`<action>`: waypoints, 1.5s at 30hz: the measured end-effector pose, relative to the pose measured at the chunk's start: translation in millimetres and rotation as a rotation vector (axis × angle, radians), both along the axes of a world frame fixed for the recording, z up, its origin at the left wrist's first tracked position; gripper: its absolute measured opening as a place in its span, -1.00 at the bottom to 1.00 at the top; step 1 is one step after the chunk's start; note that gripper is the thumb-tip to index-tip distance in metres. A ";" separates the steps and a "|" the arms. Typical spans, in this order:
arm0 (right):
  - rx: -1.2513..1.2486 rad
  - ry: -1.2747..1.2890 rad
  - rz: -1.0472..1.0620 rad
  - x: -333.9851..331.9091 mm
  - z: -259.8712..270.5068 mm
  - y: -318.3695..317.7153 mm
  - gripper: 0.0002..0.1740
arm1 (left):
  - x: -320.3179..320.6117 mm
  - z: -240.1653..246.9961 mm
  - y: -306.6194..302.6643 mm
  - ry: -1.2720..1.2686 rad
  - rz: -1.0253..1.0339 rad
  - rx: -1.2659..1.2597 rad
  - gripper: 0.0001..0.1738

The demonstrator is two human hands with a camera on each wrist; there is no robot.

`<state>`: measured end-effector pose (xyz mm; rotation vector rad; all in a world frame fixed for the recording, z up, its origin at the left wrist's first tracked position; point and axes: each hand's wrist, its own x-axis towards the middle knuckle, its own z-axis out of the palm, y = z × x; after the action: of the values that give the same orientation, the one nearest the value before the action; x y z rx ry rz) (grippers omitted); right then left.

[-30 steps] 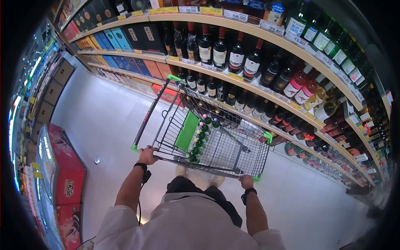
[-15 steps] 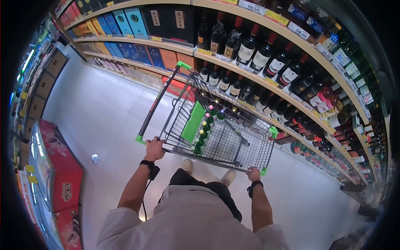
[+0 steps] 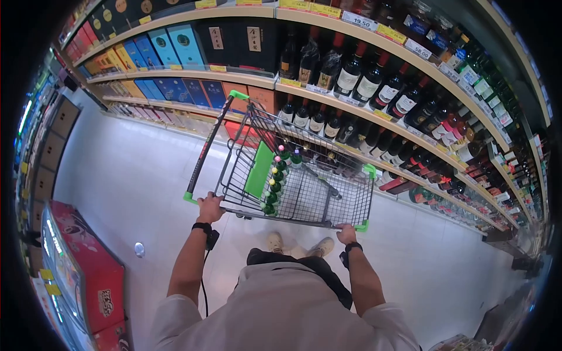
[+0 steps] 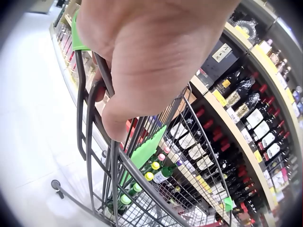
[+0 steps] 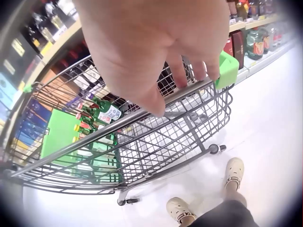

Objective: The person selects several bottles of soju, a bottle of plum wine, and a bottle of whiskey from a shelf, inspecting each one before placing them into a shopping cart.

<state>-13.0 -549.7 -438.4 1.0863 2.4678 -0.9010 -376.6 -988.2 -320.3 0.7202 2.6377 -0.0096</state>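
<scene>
A wire shopping cart [image 3: 313, 223] with green corner pieces stands sideways in front of the person, its handle end at the left. With the left hand [image 3: 210, 207] the person grips the cart's near side close to the handle end; fingers and thumb wrap the dark bars in the left wrist view. Near the front green corner, the right hand [image 3: 346, 233] holds the top rail, thumb on one side and fingers over the other. Several green bottles [image 5: 106, 113] with yellow, pink and purple caps stand in the basket beside a green panel [image 3: 259, 169].
Beyond the cart runs a long shelf [image 3: 345, 96] of wine bottles [image 3: 367, 88], with boxed goods [image 3: 187, 47] at its left. A red freezer [image 3: 93, 263] stands at the left. Pale floor [image 3: 158, 187] lies between them, and the person's shoes [image 3: 321, 247] are under the cart's near side.
The cart has shifted left along the shelf, its handle end now beside the boxed goods, and wine bottles appear farther right in the head view. Both hands keep hold of the cart.
</scene>
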 end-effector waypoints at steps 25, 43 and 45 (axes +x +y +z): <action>-0.135 -0.087 0.189 -56.6 2.7 -37.2 -0.12 | -99.2 1.9 -75.1 -0.034 0.067 0.073 -0.33; -0.095 -0.103 -0.028 -17.5 27.4 36.2 -0.39 | -110.5 -2.7 -72.8 -0.009 0.120 0.105 -0.41; -0.123 -0.078 0.012 -22.4 27.4 53.1 -0.47 | -107.1 10.9 -57.9 0.008 0.174 -0.003 -0.45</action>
<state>-35.4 -496.6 -410.9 1.0433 2.3209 -0.9736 -483.6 -1046.2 -309.4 0.4889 2.6981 0.0329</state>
